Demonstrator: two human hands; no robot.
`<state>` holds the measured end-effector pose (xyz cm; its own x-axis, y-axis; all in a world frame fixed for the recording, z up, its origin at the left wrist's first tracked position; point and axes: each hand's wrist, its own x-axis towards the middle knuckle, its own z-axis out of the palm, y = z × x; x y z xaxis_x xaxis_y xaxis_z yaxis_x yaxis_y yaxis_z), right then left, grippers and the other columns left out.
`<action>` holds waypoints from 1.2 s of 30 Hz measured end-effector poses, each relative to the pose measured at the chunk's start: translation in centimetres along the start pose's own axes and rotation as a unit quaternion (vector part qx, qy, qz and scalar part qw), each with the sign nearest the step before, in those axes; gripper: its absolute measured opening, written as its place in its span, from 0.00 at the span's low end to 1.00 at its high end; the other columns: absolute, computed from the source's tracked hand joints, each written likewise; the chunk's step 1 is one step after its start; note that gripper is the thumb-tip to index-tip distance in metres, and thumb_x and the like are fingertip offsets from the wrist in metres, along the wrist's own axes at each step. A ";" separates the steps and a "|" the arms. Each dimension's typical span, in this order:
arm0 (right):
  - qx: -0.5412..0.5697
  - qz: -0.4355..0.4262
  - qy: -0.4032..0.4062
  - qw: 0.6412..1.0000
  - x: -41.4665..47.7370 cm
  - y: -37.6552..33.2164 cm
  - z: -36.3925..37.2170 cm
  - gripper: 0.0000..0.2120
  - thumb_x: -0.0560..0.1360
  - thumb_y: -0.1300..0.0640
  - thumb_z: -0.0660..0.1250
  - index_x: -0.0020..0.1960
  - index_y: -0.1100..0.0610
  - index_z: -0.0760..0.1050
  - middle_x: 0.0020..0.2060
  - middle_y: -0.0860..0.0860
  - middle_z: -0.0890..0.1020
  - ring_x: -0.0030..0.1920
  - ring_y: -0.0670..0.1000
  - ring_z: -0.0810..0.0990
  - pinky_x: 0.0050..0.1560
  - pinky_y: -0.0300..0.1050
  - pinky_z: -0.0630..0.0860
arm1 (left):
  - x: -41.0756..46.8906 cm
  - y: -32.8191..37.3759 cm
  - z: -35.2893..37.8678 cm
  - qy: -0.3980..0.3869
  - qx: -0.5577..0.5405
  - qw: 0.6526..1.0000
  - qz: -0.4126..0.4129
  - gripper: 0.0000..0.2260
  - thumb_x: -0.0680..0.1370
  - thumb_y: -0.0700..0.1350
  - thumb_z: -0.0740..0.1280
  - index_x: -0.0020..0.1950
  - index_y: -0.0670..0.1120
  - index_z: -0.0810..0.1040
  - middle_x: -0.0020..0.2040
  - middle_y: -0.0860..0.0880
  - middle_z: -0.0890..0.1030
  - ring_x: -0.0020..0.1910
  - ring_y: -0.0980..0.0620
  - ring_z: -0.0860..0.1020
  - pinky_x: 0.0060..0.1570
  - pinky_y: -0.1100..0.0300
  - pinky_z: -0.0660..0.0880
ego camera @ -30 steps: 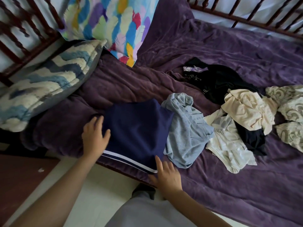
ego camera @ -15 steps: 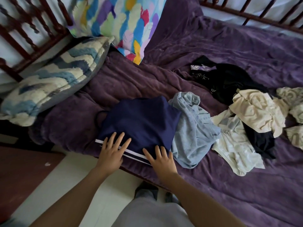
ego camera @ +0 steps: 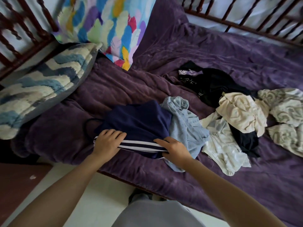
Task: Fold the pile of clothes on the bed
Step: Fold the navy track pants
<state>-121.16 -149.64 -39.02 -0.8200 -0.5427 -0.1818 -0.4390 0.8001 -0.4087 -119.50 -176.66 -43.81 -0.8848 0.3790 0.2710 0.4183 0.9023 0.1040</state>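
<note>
Two hands on one navy garment (ego camera: 139, 123): white stripes along its near hem, folded into a thick rough rectangle, lying at the near edge of the bed (ego camera: 213, 43). Left hand (ego camera: 108, 141): grip closed, fingers curled over the striped hem at the left corner. Right hand (ego camera: 175, 149): grip closed too, thumb on top, fingers tucked under the fold at the right corner.

Touching its right side is a crumpled light-blue garment (ego camera: 185, 128). Beyond that is the unfolded pile: white top (ego camera: 224, 149), cream top (ego camera: 242, 113), black printed tee (ego camera: 211, 84), grey & white patterned cloth (ego camera: 287, 115) at far right.

Bed has a purple plush blanket w/ dark wooden spindle rails (ego camera: 246, 13) at the head & far side. Chevron cushion (ego camera: 37, 89) & feather-print pillow (ego camera: 106, 25) sit at the head end. Pale floor (ego camera: 91, 194) below.
</note>
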 end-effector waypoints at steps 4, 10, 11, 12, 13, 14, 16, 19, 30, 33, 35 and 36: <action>-0.001 -0.034 0.026 0.999 0.3 0.6 -4.2 0.25 0.60 0.62 0.67 0.57 0.57 0.79 0.38 0.57 0.80 0.33 0.58 0.81 0.23 0.47 0.75 | 4.3 -0.3 -4.1 0.067 0.003 0.997 0.044 0.17 0.63 0.39 0.71 0.51 0.45 0.75 0.37 0.47 0.83 0.33 0.46 0.81 0.34 0.55 0.77; -0.042 -0.022 0.125 0.991 -2.2 2.6 -14.2 0.26 0.58 0.62 0.68 0.57 0.57 0.79 0.38 0.56 0.80 0.34 0.55 0.81 0.28 0.38 0.74 | 12.6 3.3 -10.3 0.131 0.006 0.984 0.121 0.35 0.48 0.37 0.81 0.51 0.45 0.71 0.37 0.47 0.82 0.32 0.46 0.80 0.33 0.55 0.76; -0.060 -0.014 0.135 0.989 -3.5 2.9 -15.9 0.26 0.58 0.61 0.69 0.57 0.57 0.79 0.39 0.56 0.80 0.34 0.54 0.81 0.27 0.37 0.72 | 14.1 4.3 -11.0 0.153 0.008 0.978 0.142 0.33 0.50 0.39 0.80 0.51 0.45 0.70 0.36 0.47 0.82 0.32 0.46 0.80 0.33 0.55 0.76; -0.068 0.002 0.139 0.988 -4.9 3.3 -17.4 0.26 0.59 0.61 0.69 0.58 0.57 0.79 0.40 0.56 0.80 0.35 0.54 0.81 0.29 0.38 0.71 | 15.7 5.5 -11.7 0.175 0.014 0.971 0.164 0.30 0.53 0.41 0.77 0.51 0.46 0.70 0.36 0.47 0.82 0.31 0.46 0.80 0.33 0.56 0.75; -0.068 0.026 0.149 0.986 -6.5 3.9 -18.8 0.27 0.61 0.61 0.68 0.60 0.57 0.78 0.42 0.57 0.80 0.38 0.56 0.81 0.32 0.40 0.72 | 17.3 7.1 -12.3 0.194 0.018 0.964 0.183 0.24 0.57 0.43 0.72 0.51 0.46 0.70 0.36 0.47 0.82 0.31 0.46 0.80 0.34 0.56 0.74; -0.073 0.053 0.161 0.983 -8.3 4.6 -20.2 0.27 0.63 0.61 0.67 0.62 0.57 0.77 0.45 0.58 0.80 0.42 0.58 0.81 0.37 0.42 0.73 | 18.9 8.9 -13.0 0.209 0.020 0.957 0.201 0.20 0.60 0.45 0.65 0.51 0.47 0.69 0.36 0.48 0.82 0.31 0.46 0.80 0.34 0.56 0.73; -0.079 0.095 0.193 0.973 -12.6 6.0 -22.6 0.26 0.63 0.61 0.65 0.62 0.57 0.77 0.46 0.58 0.80 0.43 0.58 0.81 0.36 0.42 0.75 | 21.8 13.4 -14.1 0.240 0.008 0.941 0.240 0.17 0.63 0.46 0.57 0.51 0.47 0.69 0.36 0.48 0.82 0.32 0.46 0.80 0.33 0.55 0.74; -0.084 0.154 0.219 0.960 -20.0 7.9 -25.3 0.26 0.65 0.60 0.65 0.64 0.56 0.75 0.50 0.58 0.80 0.47 0.59 0.81 0.40 0.45 0.78 | 25.1 21.0 -15.0 0.285 -0.027 0.911 0.296 0.15 0.66 0.44 0.58 0.51 0.45 0.72 0.37 0.46 0.83 0.32 0.45 0.80 0.33 0.55 0.75; -0.098 0.372 0.271 0.882 -51.3 13.7 -25.2 0.28 0.73 0.62 0.65 0.71 0.47 0.65 0.57 0.53 0.74 0.56 0.55 0.76 0.53 0.45 0.71 | 25.4 53.2 -13.9 0.250 -0.117 0.840 0.466 0.19 0.58 0.50 0.78 0.46 0.47 0.81 0.35 0.51 0.82 0.30 0.49 0.80 0.30 0.61 0.75; -0.082 0.410 0.280 0.864 -57.2 14.3 -23.5 0.26 0.71 0.58 0.64 0.69 0.47 0.69 0.57 0.53 0.76 0.55 0.55 0.77 0.54 0.46 0.74 | 23.8 59.6 -13.1 0.215 -0.148 0.829 0.494 0.17 0.54 0.42 0.80 0.41 0.47 0.83 0.32 0.53 0.81 0.28 0.51 0.79 0.27 0.62 0.75; -0.063 0.423 0.294 0.855 -59.9 14.5 -22.3 0.28 0.67 0.54 0.59 0.68 0.48 0.71 0.55 0.54 0.77 0.54 0.55 0.78 0.54 0.47 0.75 | 22.9 62.8 -12.7 0.187 -0.144 0.828 0.509 0.19 0.51 0.40 0.81 0.40 0.48 0.82 0.31 0.54 0.80 0.27 0.52 0.78 0.26 0.64 0.73; -0.058 0.433 0.292 0.851 -61.0 14.8 -21.7 0.29 0.66 0.53 0.57 0.68 0.48 0.71 0.55 0.54 0.77 0.54 0.55 0.78 0.54 0.46 0.74 | 22.7 64.0 -12.3 0.174 -0.138 0.826 0.519 0.20 0.50 0.39 0.80 0.40 0.48 0.82 0.30 0.55 0.79 0.27 0.53 0.78 0.26 0.64 0.72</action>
<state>-85.62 -99.17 -14.59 -0.8823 0.4554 0.1192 0.4170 0.8736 -0.2509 -110.25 -112.83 -19.24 0.0711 0.7932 0.6048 0.9875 0.0295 -0.1548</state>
